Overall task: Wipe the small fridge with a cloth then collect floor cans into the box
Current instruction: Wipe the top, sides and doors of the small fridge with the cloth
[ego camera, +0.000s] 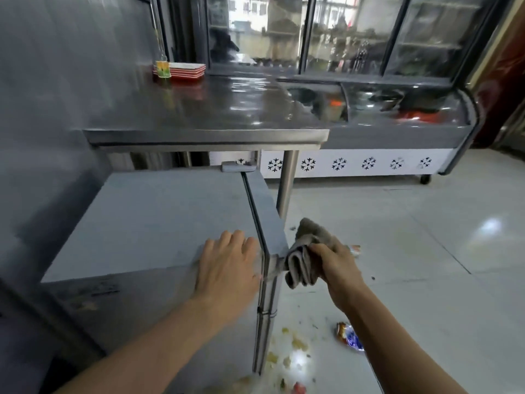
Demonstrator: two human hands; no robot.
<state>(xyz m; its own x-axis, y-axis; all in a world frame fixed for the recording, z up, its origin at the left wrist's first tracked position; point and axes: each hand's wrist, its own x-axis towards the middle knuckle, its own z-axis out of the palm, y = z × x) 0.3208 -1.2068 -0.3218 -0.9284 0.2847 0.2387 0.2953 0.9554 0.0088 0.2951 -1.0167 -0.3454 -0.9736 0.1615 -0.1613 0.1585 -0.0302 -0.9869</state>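
The small grey fridge stands low at the left, partly under a steel table. My left hand rests flat on the fridge's top near its front corner, fingers straight. My right hand grips a folded brown-grey cloth and holds it against the top corner of the fridge door. On the floor tiles a crushed can lies by my right forearm. Another can peeks out just behind my right hand. No box is in view.
A steel table overhangs the fridge, its leg just behind the door. Red trays sit at its back. A chest freezer with snowflake marks runs along the far wall. Food scraps litter the floor beside the fridge.
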